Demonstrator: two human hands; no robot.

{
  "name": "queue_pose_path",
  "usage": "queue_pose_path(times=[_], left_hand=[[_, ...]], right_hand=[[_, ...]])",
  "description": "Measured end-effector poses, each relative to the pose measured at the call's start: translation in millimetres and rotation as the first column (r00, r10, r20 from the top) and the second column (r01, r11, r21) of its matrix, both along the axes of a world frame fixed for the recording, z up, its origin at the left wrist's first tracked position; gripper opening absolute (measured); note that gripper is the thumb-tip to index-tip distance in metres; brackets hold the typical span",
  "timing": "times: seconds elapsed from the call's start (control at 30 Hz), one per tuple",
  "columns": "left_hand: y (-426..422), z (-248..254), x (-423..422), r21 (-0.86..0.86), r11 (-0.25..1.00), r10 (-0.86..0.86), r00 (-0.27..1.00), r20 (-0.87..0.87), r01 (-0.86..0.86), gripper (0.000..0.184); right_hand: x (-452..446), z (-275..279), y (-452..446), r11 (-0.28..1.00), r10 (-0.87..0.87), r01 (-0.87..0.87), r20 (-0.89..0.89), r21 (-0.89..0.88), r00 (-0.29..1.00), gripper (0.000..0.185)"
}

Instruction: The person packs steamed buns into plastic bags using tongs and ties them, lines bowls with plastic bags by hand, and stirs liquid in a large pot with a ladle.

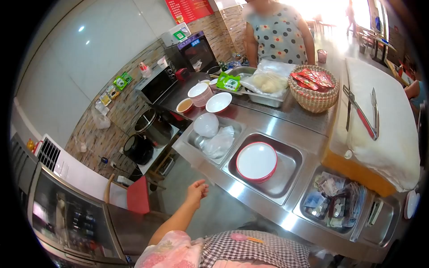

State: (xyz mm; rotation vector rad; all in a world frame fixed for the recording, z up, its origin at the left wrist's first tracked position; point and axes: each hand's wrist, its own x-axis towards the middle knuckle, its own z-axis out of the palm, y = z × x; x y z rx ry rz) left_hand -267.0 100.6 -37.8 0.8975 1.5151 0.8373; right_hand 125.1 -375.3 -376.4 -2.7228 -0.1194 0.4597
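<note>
My left hand (pixel 197 191) hangs in the air over the floor, just off the near left edge of the steel counter (pixel 203 163). Its fingers are loosely curled, with small gaps between them, and I see nothing in them. Closest to it on the counter is a sunken steel tray (pixel 241 125) holding clear plastic bags (pixel 218 142). To the right, a stack of white plates with red rims (pixel 256 160) sits in a second sunken tray (pixel 286 178). My right hand is out of view.
Bowls (pixel 199 91), a bag of pale dough-like food (pixel 267 82) and a woven basket of red packets (pixel 314 99) stand farther back. Tongs (pixel 364 118) lie on white cloth (pixel 389 152). Banknotes and coins fill a tray (pixel 333 201). A person (pixel 280 35) stands across the counter; a red stool (pixel 137 195) is left.
</note>
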Motion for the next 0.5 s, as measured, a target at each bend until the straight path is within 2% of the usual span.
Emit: queue_pose_path(times=[0.33,0.5], left_hand=[[38.2,-22.7,-19.1,-0.018,0.993,-0.117,0.985,0.127,0.12,0.029],[82.4,-19.3,-53.8,0.041,0.98,-0.2,0.965,0.169,0.196,0.028]], right_hand=[[-36.7,1.3,6.4,0.979,0.196,-0.186,0.147,-0.078,0.97,0.069],[-64.1,0.2,2.5,0.907,0.419,-0.411,0.324,-0.098,0.848,0.077]])
